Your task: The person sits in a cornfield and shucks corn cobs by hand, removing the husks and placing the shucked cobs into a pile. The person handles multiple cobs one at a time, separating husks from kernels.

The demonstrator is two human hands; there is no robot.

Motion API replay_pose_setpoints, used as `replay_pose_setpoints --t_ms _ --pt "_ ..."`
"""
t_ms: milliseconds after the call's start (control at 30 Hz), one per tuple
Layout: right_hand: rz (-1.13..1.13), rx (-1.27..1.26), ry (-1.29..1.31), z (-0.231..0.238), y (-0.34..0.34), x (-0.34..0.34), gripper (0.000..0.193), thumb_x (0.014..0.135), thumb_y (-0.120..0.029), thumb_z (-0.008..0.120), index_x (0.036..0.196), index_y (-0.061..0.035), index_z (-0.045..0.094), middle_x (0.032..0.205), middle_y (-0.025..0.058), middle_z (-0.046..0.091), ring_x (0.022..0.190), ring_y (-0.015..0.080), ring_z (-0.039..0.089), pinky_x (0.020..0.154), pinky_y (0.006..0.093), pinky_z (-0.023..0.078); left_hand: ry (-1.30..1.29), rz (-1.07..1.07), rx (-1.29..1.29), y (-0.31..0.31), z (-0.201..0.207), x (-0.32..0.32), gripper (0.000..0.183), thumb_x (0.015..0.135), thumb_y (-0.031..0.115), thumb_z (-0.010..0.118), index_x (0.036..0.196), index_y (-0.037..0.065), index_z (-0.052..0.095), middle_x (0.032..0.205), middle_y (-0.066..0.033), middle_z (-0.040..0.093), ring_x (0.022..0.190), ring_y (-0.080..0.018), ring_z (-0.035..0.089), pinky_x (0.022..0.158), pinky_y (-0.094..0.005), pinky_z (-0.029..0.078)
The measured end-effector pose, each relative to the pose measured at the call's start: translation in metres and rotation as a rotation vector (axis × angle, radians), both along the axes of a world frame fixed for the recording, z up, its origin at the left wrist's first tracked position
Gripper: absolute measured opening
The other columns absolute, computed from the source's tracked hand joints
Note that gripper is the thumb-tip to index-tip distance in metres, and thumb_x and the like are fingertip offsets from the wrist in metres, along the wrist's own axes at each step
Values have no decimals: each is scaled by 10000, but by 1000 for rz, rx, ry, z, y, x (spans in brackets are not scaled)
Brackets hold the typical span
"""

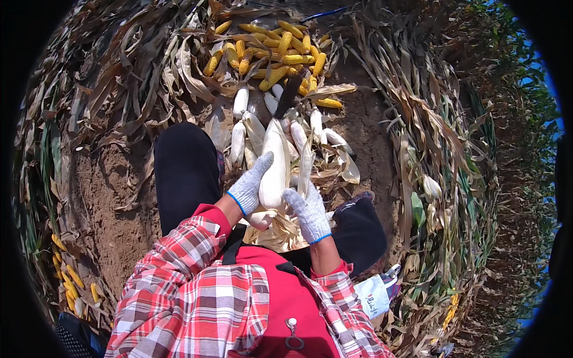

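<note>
In front of me an ear of corn (274, 161) stands tilted, still wrapped in pale husk, with dark silk (289, 95) at its far tip. My left hand (250, 184), in a pale knit glove with a blue cuff, grips the ear from its left side, thumb along the husk. My right hand (309, 213), gloved alike, is closed at the ear's right side around a loose husk leaf (306, 164) that points away from me. Part of its fingers is hidden behind the leaf. Several white-husked ears (238, 143) lie just beyond and beside the held one.
Past the husked ears lies a heap of bare yellow corn cobs (280, 51). Dry stalks and leaves bank up at left (113, 65) and right (430, 125). More yellow cobs (73, 277) lie at lower left. A white printed bag (373, 295) sits by my right leg. Dry husks (274, 234) lie between my legs.
</note>
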State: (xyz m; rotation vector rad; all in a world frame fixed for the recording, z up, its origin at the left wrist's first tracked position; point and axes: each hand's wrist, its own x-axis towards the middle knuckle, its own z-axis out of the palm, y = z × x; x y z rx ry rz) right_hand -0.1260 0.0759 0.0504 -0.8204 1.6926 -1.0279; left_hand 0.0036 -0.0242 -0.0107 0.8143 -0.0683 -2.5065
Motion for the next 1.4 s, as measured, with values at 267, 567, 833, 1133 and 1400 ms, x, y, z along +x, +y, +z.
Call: replay_pose_setpoints --t_ms 267,567,833,1133,1400 --pt "-434 -273 -666 -29 -5 -5 228 976 -218 603 1074 -13 581 931 81 630 814 181 637 809 365 542 -101 204 -49 -6 -25 -6 619 873 418 724 1326 69 486 1101 -162 635 973 -300 652 890 -479 547" --pt "0 240 -1466 -49 3 -20 187 1031 -299 484 952 -132 510 626 -47 373 465 68 294 407 232 266 -14 166 15 -11 -25 4 529 908 462 652 1275 96 542 1053 -93 638 902 -248 647 794 -408 561" --pt "-208 34 -638 -42 16 -7 408 915 -355 679 1145 -41 557 870 53 601 682 145 573 595 296 503 16 227 -3 -11 -19 5 523 875 464 698 1186 62 577 965 -100 668 843 -275 677 780 -423 587" --pt "-102 -299 310 -77 3 -35 177 908 -130 569 1035 -14 610 926 110 631 787 210 623 672 347 520 112 341 215 -10 -17 -4 560 869 347 739 1313 110 493 1187 -127 604 1106 -336 582 1043 -563 419" --pt "-164 144 -1022 -67 13 -13 250 982 -196 493 750 -167 404 546 -23 307 432 123 305 417 289 270 -123 -24 -138 -9 -40 1 401 910 355 654 1132 27 592 928 -146 681 795 -299 685 702 -423 587"
